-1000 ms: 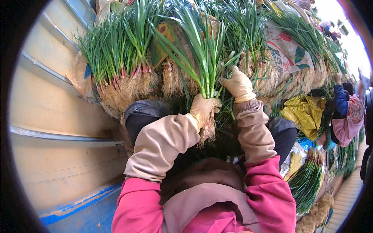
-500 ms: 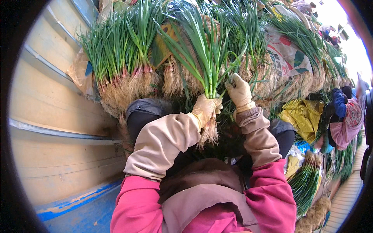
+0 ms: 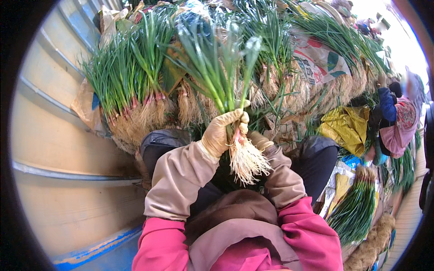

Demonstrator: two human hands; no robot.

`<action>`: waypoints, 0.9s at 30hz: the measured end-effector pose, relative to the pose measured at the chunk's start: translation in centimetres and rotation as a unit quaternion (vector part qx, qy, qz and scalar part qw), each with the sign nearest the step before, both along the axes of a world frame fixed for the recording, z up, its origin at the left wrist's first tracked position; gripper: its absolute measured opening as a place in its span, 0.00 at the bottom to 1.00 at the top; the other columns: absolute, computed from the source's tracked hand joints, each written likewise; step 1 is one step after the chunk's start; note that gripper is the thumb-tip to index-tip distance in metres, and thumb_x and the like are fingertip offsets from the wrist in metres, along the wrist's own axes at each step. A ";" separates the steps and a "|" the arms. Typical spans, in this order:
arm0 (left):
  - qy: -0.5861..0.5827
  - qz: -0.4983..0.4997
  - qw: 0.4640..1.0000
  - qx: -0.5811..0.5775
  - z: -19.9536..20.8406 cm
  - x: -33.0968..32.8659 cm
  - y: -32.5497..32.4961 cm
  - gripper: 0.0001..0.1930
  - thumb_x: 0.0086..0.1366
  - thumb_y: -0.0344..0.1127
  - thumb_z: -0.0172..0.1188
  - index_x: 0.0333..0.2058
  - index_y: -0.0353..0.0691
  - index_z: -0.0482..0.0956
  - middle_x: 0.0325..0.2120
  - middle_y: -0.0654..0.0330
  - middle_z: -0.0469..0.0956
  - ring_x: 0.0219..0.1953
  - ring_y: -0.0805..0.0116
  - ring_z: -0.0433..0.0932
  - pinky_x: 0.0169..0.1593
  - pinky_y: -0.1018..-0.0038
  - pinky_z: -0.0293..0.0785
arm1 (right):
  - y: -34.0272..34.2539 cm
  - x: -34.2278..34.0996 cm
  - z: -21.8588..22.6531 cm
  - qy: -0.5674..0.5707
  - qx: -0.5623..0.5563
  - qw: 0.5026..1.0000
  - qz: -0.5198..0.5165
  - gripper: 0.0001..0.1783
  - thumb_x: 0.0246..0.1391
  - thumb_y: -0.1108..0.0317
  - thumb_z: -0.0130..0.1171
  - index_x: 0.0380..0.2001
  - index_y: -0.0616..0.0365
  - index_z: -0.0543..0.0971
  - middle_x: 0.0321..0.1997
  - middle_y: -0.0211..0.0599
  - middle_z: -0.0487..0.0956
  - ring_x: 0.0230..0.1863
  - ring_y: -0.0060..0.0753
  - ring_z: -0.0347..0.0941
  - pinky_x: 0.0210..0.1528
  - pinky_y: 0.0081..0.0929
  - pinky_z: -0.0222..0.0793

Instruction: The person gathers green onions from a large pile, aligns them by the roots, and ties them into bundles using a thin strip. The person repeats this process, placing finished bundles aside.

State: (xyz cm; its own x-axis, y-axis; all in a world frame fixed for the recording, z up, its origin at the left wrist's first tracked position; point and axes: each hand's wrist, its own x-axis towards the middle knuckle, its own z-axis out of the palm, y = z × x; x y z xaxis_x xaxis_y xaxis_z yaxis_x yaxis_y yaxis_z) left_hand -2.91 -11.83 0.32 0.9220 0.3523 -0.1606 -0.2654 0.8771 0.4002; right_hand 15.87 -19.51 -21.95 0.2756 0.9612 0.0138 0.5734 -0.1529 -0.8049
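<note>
My left hand (image 3: 221, 132), in a pale glove, is wrapped round the stems of a small bunch of green garlic (image 3: 229, 97). The leaves point up and away from me, slightly blurred. Below my fist hang its pinkish bulb ends and pale stringy roots (image 3: 246, 158). My right hand (image 3: 261, 141), gloved too, is low behind the right side of those roots. Its fingers are hidden, so whether it holds anything does not show.
Bundled green garlic (image 3: 131, 77) lies in rows ahead, roots toward me. A ribbed wall (image 3: 68, 140) runs along my left. On the right are a yellow plastic sack (image 3: 346, 128), another bundle (image 3: 355, 210) and a seated person in pink (image 3: 398, 119).
My left hand has moved slightly left, and the bunch's roots now show more fully. My right hand has dropped from beside the leaves to behind the roots. The view has shifted slightly.
</note>
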 end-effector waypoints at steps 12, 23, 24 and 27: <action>0.124 0.014 0.989 0.078 -4.4 3.8 1.1 0.11 0.57 0.31 0.60 0.40 0.48 0.74 0.19 0.66 0.74 0.13 0.77 0.67 0.15 0.80 0.61 | 4.9 13.4 15.6 -0.104 -0.039 0.961 -0.254 0.25 0.46 0.56 0.56 0.44 0.61 0.75 0.46 0.49 0.76 0.48 0.49 0.71 0.52 0.33 0.64; 0.202 0.080 0.967 0.136 -4.0 4.6 0.5 0.06 0.56 0.31 0.61 0.32 0.38 0.75 0.19 0.59 0.76 0.12 0.75 0.69 0.12 0.77 0.65 | -2.7 -0.2 17.8 0.345 0.173 0.914 -0.125 0.08 0.52 0.76 0.55 0.36 0.64 0.77 0.35 0.29 0.74 0.37 0.22 0.69 0.43 0.19 0.65; 0.211 0.056 0.966 0.137 -4.3 4.4 0.6 0.06 0.57 0.32 0.60 0.31 0.38 0.75 0.17 0.59 0.75 0.12 0.74 0.69 0.12 0.77 0.64 | -2.7 -0.6 17.7 0.278 0.133 0.946 -0.101 0.09 0.52 0.76 0.55 0.39 0.65 0.76 0.34 0.29 0.75 0.37 0.22 0.69 0.41 0.20 0.66; 0.265 0.052 0.948 0.166 -4.0 4.3 0.4 0.07 0.58 0.35 0.58 0.27 0.38 0.76 0.12 0.62 0.73 0.10 0.73 0.69 0.11 0.77 0.62 | -3.2 -2.0 18.1 0.288 0.081 0.954 -0.017 0.09 0.54 0.72 0.54 0.37 0.65 0.76 0.31 0.30 0.76 0.35 0.25 0.71 0.40 0.24 0.67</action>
